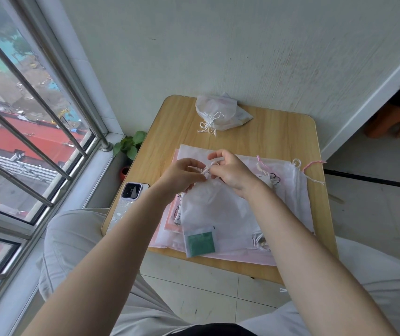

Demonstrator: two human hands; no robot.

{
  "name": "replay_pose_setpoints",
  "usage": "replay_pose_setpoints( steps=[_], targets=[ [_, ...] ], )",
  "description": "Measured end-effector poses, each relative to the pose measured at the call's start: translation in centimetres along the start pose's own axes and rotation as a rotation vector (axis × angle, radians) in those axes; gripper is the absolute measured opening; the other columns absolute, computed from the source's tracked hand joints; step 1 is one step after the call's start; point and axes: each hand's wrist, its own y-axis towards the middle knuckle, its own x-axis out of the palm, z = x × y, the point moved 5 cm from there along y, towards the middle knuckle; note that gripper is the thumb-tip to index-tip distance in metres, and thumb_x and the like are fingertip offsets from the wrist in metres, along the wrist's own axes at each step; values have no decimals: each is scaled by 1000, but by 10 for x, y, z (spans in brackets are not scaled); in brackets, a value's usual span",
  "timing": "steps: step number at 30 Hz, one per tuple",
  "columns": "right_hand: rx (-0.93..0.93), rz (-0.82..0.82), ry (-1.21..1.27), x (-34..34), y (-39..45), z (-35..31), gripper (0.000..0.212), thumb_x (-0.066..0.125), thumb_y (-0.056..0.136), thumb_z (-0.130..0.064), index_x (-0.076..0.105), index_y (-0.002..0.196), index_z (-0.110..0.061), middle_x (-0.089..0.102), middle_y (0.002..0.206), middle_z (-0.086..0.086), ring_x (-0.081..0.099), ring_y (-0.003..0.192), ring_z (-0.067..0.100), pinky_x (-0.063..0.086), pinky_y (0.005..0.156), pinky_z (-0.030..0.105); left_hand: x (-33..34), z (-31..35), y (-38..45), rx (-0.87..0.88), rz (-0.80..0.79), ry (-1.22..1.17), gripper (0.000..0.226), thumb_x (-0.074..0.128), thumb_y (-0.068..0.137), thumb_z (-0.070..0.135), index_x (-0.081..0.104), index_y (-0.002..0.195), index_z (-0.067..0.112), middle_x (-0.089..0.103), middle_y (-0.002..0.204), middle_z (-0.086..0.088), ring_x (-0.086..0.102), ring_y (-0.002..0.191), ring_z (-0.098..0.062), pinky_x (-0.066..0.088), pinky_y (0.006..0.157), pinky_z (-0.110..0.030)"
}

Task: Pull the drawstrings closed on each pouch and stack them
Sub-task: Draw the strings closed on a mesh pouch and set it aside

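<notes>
Left hand (182,172) and right hand (230,174) each pinch the drawstring (205,169) of 1 pouch (214,204); uneven pulling may jam its gathered neck.

The scene is lit evenly by soft daylight admitted through the large barred window (26,132) on the left, so that only faint shadows are cast on the light wooden table (274,132) and the pale textured wall (242,44) is left slightly grey-green. Strong wide-angle distortion is seen at the edges, where the window bars and the bare forearms are bowed and stretched. Slight softness is noted throughout, and the translucent white fabric pouches (218,207) are rendered hazily with little contrast.
</notes>
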Motion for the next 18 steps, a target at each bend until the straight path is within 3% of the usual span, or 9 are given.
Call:
replay_pose_setpoints(
  steps=[6,10,12,14,16,18],
  targets=[
    [38,55,48,0,2,4,29,60,86,-11,52,112,-20,57,94,8,55,78,14,44,79,29,2,3,1,13,155,-14,25,63,84,8,63,107,14,62,75,2,48,55,-10,39,51,-22],
    [58,-70,-17,3,-3,4,41,70,85,-13,52,122,-16,61,100,7,61,91,17,48,83,24,4,7,0,87,165,-88,27,63,82,5,62,106,16,60,75,0,51,53,-8,41,52,-21],
    [95,-104,-31,4,-3,6,43,73,83,-15,53,121,-17,64,108,10,65,94,20,50,80,27,2,7,-1,136,256,-109,24,62,80,6,63,99,19,59,77,-2,52,59,-13,44,55,-27],
    [123,-87,-48,4,-2,9,41,74,81,-16,54,117,-18,65,104,8,65,89,21,50,73,29,-4,6,-2,182,389,-80,22,62,78,7,63,96,21,60,81,-1,54,64,-15,47,58,-32],
    [134,-13,-55,0,1,10,36,71,82,-16,55,114,-18,64,94,6,62,77,19,46,64,28,-9,6,-4,206,490,-33,20,62,80,7,62,97,19,58,81,4,52,61,-10,45,52,-27],
    [126,116,-18,-8,3,11,30,62,81,-10,56,110,-17,59,86,4,54,66,15,41,58,26,-12,5,-4,195,487,10,20,62,82,9,60,99,19,57,82,5,51,61,-10,41,49,-24]
  ],
)
